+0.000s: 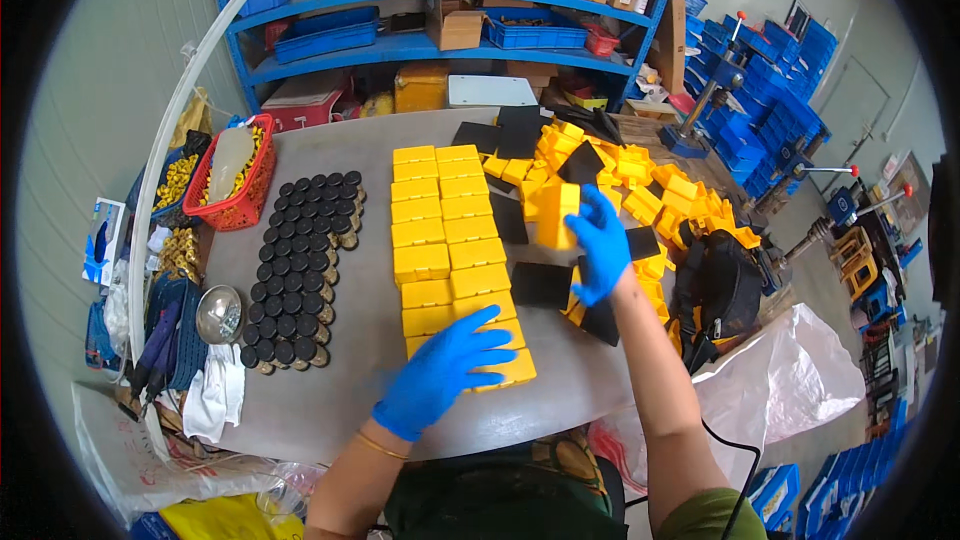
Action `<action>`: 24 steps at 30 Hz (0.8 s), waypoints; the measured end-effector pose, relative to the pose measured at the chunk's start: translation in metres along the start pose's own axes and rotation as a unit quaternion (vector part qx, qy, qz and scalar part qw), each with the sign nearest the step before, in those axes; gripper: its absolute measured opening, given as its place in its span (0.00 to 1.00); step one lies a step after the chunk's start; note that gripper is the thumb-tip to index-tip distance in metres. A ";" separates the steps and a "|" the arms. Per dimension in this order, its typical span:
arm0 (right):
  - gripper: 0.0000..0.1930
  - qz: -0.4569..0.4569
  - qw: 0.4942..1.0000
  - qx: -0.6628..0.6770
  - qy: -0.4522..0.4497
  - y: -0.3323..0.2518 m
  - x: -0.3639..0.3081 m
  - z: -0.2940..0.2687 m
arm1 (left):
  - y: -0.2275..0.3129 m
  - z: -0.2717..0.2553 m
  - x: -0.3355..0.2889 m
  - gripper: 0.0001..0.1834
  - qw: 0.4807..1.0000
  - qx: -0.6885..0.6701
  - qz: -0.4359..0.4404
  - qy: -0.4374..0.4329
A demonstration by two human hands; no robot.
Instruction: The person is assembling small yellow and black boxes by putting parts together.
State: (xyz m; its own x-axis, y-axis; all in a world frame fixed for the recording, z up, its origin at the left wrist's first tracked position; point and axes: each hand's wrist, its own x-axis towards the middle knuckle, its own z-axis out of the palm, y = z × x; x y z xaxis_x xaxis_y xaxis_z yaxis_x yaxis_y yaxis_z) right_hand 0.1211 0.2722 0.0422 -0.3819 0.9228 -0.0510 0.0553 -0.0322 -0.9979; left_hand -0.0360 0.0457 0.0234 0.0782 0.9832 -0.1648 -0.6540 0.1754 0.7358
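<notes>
Both of my hands wear blue gloves. My right hand (pixel 603 248) grips a yellow plastic box (pixel 557 216) between thumb and fingers, lifted over black flat pieces and loose yellow parts. With its fingers spread, my left hand (pixel 443 372) is over the near end of two columns of yellow boxes (pixel 420 262), covering part of the nearest ones. Whether it presses on them I cannot tell. Left of the columns stand rows of small black-capped jars (pixel 291 268) on the grey table (pixel 365 380).
A loose heap of yellow parts (pixel 690 202) and a black bag (pixel 722 285) lie on the right. A red basket (pixel 240 180), a metal bowl (pixel 219 314) and a white cloth (pixel 214 390) are along the left edge. Blue shelving (pixel 420 52) rises behind the table.
</notes>
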 end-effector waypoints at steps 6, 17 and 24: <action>0.23 -0.084 0.962 0.024 -0.257 0.006 -0.088 0.030 | -0.027 0.004 0.011 0.25 0.947 -0.313 0.066 -0.011; 0.12 -0.267 0.916 -0.295 0.050 -0.001 -0.077 0.013 | -0.020 -0.020 -0.035 0.26 0.924 -0.364 0.111 0.031; 0.12 -0.304 0.831 -0.413 -0.216 -0.018 -0.116 0.062 | -0.027 -0.012 -0.035 0.23 0.958 0.139 0.215 0.128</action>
State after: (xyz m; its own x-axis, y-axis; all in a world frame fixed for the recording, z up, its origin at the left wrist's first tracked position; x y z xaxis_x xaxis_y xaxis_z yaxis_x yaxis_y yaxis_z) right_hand 0.1068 0.1423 0.0635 -0.8566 0.4429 0.2646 0.2779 0.8283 -0.4865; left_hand -0.0304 0.0058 0.0018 -0.3637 0.9293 0.0643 -0.3554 -0.2022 0.9126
